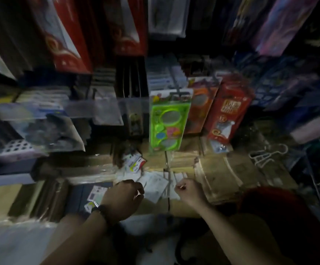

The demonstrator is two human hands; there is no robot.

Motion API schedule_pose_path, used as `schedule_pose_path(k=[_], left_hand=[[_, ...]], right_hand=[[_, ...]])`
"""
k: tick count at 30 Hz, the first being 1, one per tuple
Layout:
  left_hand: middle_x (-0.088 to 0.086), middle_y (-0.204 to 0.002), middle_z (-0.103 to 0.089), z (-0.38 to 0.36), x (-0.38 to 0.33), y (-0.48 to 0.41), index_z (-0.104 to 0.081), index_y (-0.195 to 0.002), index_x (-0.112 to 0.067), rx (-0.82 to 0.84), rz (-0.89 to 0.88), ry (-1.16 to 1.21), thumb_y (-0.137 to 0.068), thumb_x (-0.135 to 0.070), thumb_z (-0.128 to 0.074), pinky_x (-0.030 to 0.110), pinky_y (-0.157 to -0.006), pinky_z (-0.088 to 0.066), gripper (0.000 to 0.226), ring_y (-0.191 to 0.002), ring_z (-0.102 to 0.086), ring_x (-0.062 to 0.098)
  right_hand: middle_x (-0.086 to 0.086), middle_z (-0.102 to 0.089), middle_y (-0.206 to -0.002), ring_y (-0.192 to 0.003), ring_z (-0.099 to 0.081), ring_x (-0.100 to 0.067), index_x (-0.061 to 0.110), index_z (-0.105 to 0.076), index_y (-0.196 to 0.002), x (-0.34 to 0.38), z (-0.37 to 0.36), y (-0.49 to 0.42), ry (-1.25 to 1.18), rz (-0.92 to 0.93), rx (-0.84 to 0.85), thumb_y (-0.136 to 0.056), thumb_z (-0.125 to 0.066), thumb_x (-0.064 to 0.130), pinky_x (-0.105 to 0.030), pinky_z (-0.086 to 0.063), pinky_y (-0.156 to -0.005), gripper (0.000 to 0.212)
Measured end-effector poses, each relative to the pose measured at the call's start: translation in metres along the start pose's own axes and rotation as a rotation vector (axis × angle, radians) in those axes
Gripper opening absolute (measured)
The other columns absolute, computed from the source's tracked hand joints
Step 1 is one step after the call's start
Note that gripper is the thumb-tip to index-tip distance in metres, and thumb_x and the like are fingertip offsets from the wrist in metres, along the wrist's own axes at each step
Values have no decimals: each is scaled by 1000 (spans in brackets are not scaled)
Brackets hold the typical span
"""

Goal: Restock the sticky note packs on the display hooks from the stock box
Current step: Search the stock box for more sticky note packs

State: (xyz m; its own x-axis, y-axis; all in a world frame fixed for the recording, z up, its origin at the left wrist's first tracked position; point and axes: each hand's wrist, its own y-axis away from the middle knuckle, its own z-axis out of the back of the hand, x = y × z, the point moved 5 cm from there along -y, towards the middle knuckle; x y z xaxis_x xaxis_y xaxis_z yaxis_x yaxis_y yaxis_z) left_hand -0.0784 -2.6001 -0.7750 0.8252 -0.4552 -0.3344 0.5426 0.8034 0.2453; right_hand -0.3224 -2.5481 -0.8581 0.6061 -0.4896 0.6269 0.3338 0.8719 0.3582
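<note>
Both my hands reach down into a cardboard stock box (pixel 229 175) on the floor below the display. My left hand (pixel 123 197), with a dark band on its wrist, is curled over white flat packs (pixel 155 183) lying in the box. My right hand (pixel 188 191) is closed in a fist at the right edge of those same white packs. The frame is dim and blurred, so I cannot tell whether either hand grips a pack. A small pack with a red and white card (pixel 134 162) lies just beyond my hands.
Hanging goods crowd the display above: a green toy pack (pixel 167 121), an orange pack (pixel 201 106) and a red box (pixel 227 109). Clear packs (pixel 46 129) hang at the left. Binder clips (pixel 266 154) lie at the right. A small card (pixel 96 194) lies left of my hand.
</note>
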Motion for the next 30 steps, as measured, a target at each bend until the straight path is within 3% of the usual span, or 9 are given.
schedule_pose_path(k=[2,4,8,10,13,16,20,25,30], left_hand=[[-14,-107,-72,-25,10,-13,-69,-111,-40,48,51,62,-94,-47,-53,36,-84,-59,25,-101,-70,13],[-14,-111,-73,-45,17,-22,-71,-113,-39,71,89,118,-97,-42,-56,34,-86,-58,22,-102,-70,11],[-13,-126,-70,-75,16,-27,-70,-123,-37,174,70,136,-104,-42,-57,30,-99,-53,23,-117,-66,11],[-14,-127,-70,-83,19,-30,-69,-124,-37,215,93,186,-105,-43,-56,31,-101,-52,24,-120,-66,11],[-11,-129,-70,-84,26,-38,-68,-125,-36,242,136,215,-106,-41,-55,32,-101,-54,24,-119,-66,11],[-11,-131,-71,-82,31,-45,-70,-127,-37,235,157,225,-107,-39,-56,27,-101,-52,25,-121,-67,12],[-8,-130,-71,-90,34,-46,-68,-128,-38,271,189,235,-106,-41,-57,30,-99,-56,25,-119,-67,13],[-8,-131,-69,-100,32,-46,-65,-129,-39,298,204,235,-94,-55,-50,38,-95,-60,41,-114,-69,16],[-8,-128,-71,-104,33,-46,-64,-130,-39,290,189,214,-100,-46,-58,34,-95,-58,32,-116,-68,17]], right_hand=[[-5,-76,-94,-91,-71,-24,17,-74,-82,-14,-30,-24,28,-51,57,-90,-75,22,-37,-55,-79,10],[-6,-75,-101,-95,-69,-23,11,-76,-98,-17,-51,-43,40,-72,79,-90,-77,23,-34,-50,-73,14],[-6,-67,-125,-110,-67,-25,21,-62,-135,-19,-87,-84,102,-125,42,-90,-79,34,-29,-49,-75,50],[-12,-50,-144,-124,-59,-32,28,-50,-148,-16,-101,-101,220,-127,66,-87,-80,43,-36,-55,-89,70],[-20,-22,-162,-144,-37,-42,36,-33,-158,-9,-110,-115,364,-132,103,-80,-82,57,-47,-44,-111,94],[-21,-7,-167,-152,-22,-45,37,-21,-163,-10,-119,-118,399,-164,146,-74,-82,67,-52,-37,-116,112],[-22,-2,-166,-152,-17,-47,39,-12,-164,-11,-130,-120,370,-177,125,-70,-84,69,-54,-33,-118,122],[-20,-10,-165,-151,-22,-45,42,-25,-157,-5,-133,-128,317,-205,73,-68,-92,52,-49,-40,-113,112],[-18,-13,-160,-146,-24,-41,40,-28,-154,-7,-135,-131,361,-226,46,-66,-94,51,-45,-42,-110,111]])
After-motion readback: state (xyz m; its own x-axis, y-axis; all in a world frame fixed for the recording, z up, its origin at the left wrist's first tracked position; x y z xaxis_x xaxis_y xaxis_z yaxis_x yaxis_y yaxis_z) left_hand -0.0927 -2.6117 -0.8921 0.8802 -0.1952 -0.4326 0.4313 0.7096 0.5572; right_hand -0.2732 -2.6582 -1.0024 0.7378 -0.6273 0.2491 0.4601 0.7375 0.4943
